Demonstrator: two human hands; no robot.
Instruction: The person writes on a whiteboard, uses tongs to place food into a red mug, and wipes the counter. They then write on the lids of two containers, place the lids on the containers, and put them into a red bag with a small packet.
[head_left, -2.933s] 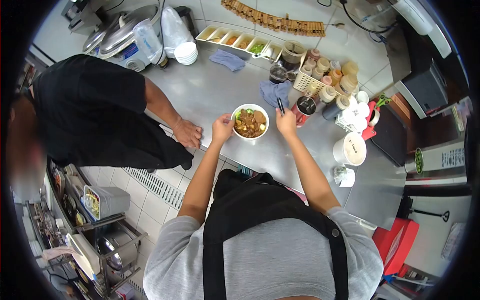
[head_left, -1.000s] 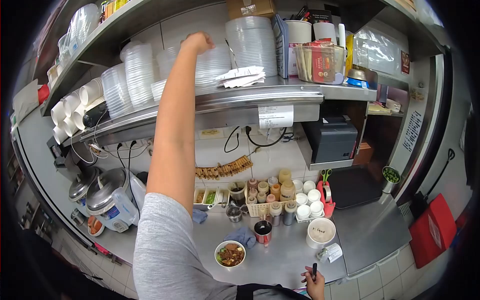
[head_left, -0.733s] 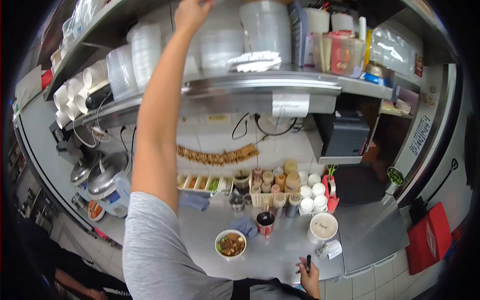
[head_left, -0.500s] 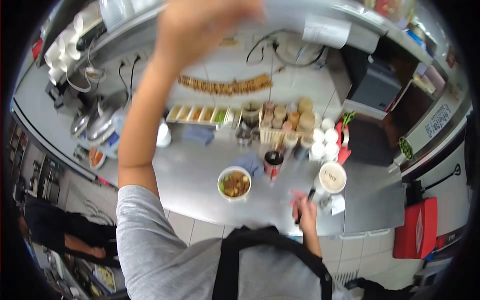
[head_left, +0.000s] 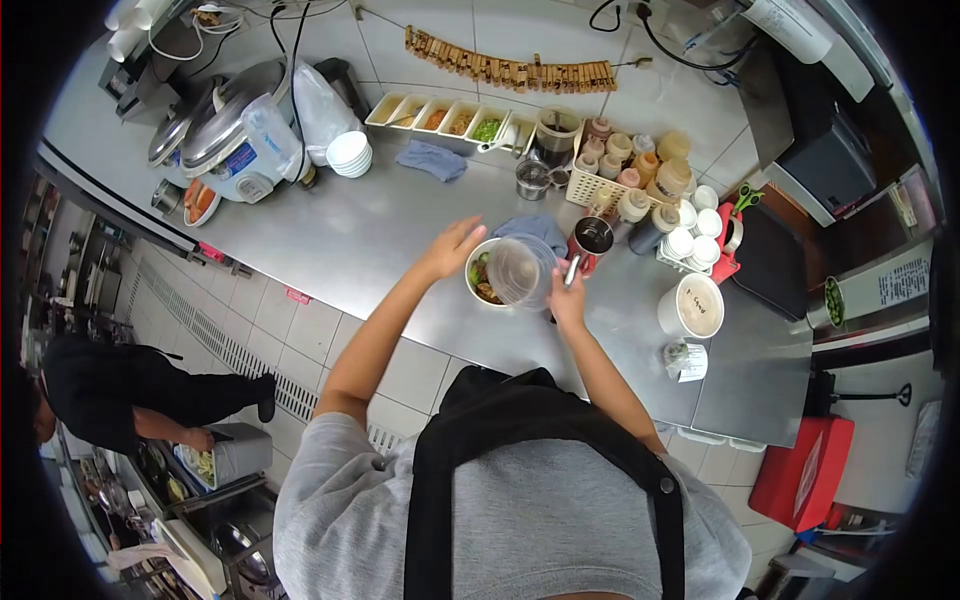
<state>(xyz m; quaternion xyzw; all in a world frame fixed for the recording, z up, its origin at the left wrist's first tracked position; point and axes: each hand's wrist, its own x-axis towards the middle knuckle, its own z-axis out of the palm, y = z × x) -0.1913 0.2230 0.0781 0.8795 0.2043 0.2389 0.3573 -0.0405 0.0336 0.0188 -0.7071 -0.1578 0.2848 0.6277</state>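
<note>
one round, see-through lid [head_left: 522, 271]

Bright, even light (black corners)

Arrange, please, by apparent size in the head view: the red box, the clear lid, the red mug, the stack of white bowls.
1. The red box
2. The clear lid
3. The red mug and the stack of white bowls: too alike to rank
</note>
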